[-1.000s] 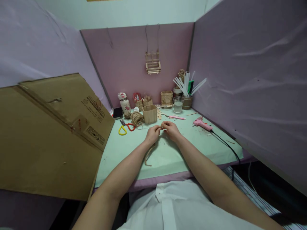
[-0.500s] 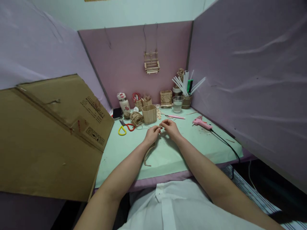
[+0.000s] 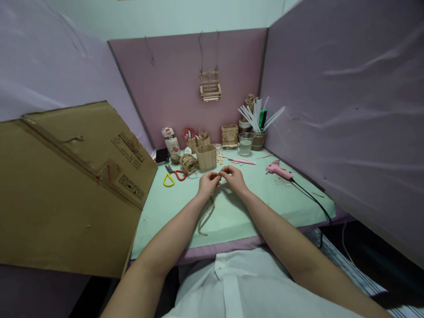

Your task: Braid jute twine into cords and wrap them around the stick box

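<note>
My left hand [image 3: 208, 185] is closed in a pinch on a length of jute twine [image 3: 206, 215], which looks braided; its tail hangs below the hand and curls over the mat. Close beside it, my right hand [image 3: 233, 180] is also pinched, its fingertips meeting the left ones at the twine's upper end. The exact grip is hidden by the fingers. Just beyond the hands stands a wooden-stick box [image 3: 206, 159]. A ball of twine [image 3: 188, 164] rests to its left, near scissors [image 3: 175, 176] with one yellow and one red handle.
A pink glue gun [image 3: 280, 170] lies at right, its cable running off the table edge. Behind are a pink craft knife [image 3: 243, 161], a cup of liquid [image 3: 245, 145] and glue sticks [image 3: 255, 115] in a holder. A cardboard sheet [image 3: 76, 194] leans at left.
Both hands have shifted slightly left, with the fingertips drawn closer together. The twine's hanging tail has swung and now sits a little lower.
</note>
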`<state>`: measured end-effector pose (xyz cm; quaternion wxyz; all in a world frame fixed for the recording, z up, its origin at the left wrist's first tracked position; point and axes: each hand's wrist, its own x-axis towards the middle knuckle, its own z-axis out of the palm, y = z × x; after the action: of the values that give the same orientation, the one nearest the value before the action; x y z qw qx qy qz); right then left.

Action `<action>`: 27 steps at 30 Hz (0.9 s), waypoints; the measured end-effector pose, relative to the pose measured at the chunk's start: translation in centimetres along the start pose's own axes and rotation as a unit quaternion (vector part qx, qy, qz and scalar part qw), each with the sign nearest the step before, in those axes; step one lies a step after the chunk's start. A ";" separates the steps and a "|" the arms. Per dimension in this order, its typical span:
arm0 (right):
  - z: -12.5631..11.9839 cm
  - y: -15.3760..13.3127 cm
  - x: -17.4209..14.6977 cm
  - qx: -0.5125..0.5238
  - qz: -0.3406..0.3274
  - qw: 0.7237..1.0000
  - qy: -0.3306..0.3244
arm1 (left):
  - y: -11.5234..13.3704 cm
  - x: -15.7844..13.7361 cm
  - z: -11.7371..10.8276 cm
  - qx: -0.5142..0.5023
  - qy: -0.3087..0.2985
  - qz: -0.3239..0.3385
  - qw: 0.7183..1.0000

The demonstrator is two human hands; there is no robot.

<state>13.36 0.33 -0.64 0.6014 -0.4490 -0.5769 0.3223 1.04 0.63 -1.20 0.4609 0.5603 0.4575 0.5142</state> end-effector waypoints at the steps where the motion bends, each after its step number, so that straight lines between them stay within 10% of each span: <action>1: 0.0 0.0 0.0 0.006 0.007 1.000 0.003 | 0.1 0.0 0.0 -0.003 0.000 -0.001 1.000; 7: -0.1 0.0 -0.1 0.062 0.112 0.992 -0.012 | 0.4 0.0 -0.2 0.008 0.006 0.044 0.999; 27: 0.4 -0.2 -0.3 0.093 0.124 0.988 -0.017 | 1.1 -0.3 -0.2 -0.089 0.012 -0.040 0.995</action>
<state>12.90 0.07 -0.57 0.5858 -0.4539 -0.4946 0.4541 0.83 0.13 -0.12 0.5237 0.4920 0.4378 0.5404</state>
